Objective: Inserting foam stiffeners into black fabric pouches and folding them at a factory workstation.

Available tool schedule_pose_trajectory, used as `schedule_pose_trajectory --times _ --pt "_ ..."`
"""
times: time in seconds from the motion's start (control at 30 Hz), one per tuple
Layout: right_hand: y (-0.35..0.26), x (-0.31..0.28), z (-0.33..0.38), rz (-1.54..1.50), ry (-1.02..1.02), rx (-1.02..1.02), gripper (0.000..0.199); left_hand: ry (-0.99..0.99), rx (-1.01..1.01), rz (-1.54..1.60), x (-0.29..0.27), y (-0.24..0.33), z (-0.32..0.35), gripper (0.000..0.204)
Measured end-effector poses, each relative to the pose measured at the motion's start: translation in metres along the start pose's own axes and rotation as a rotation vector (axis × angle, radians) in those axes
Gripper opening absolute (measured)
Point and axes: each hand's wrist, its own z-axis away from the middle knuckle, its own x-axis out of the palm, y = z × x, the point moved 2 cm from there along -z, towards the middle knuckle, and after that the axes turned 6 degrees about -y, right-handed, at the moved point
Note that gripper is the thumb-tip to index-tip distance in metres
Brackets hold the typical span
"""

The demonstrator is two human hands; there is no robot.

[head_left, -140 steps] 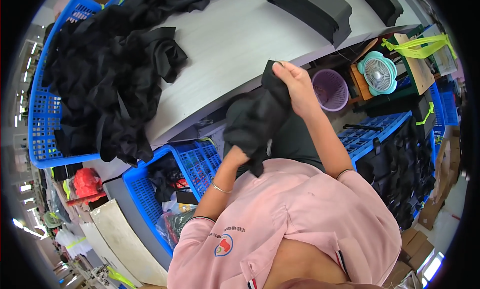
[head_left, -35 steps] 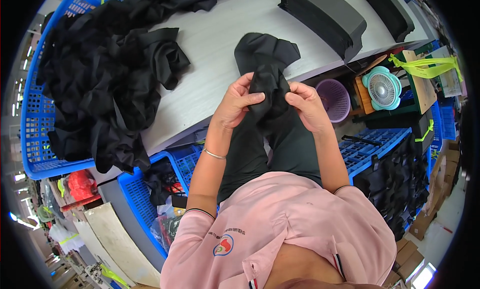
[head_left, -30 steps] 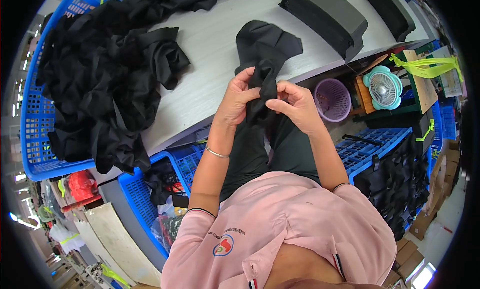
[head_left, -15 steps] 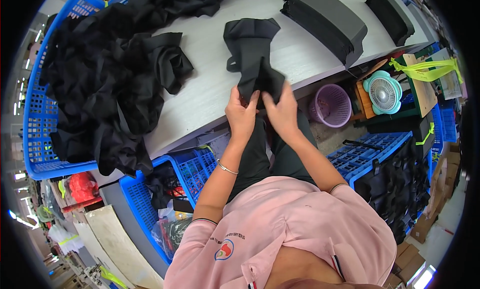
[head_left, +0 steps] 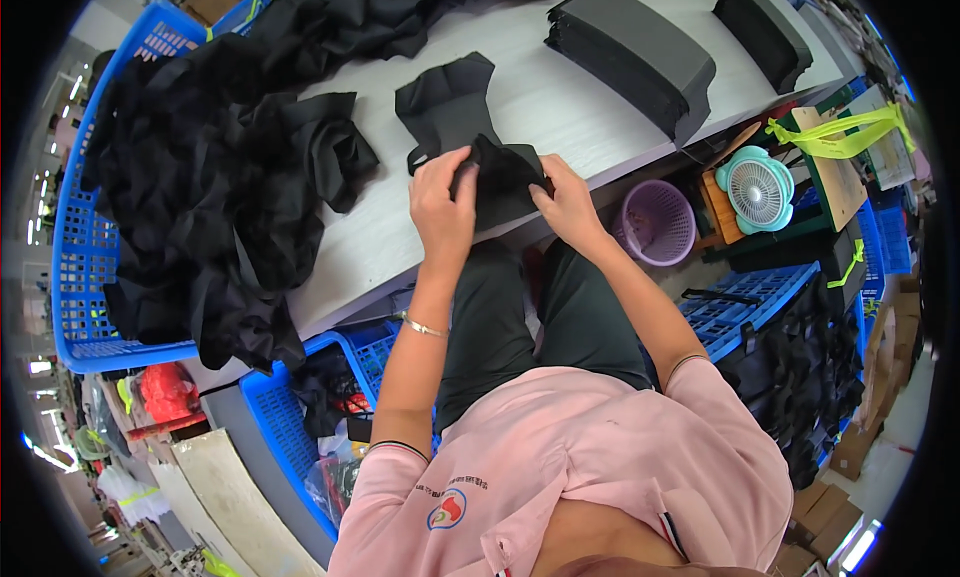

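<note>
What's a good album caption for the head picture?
Left hand and right hand hold black cloth at a white table, beside a dark heap.

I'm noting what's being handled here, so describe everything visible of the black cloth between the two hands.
The cloth is plain black and looks like soft, matte fabric. Its far end spreads on the white table, with angular corners and a narrower waist; the near part is folded over itself and reaches the table's front edge. The left hand grips its left side, the right hand its right edge.
</note>
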Motion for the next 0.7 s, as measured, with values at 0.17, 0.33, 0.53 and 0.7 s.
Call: schedule_pose_trajectory --times 0.17,0.33,0.53,0.7 --pt "-0.023 -0.026 -0.012 -0.113 -0.03 0.081 0.038 -0.058 -0.168 -0.098 0.011 -0.065 -0.026 0.019" --pt "-0.005 -0.123 -0.055 0.734 0.507 -0.229 0.044 0.2 -0.033 0.2 -0.022 0.025 -0.019 0.043" --pt "0.055 -0.205 -0.089 0.851 0.404 -0.003 0.031 0.457 0.715 0.617 -0.124 0.172 0.036 0.029" --pt "0.065 -0.222 -0.108 0.454 0.357 0.035 0.022 0.579 0.901 1.353 -0.147 0.239 0.055 0.042"
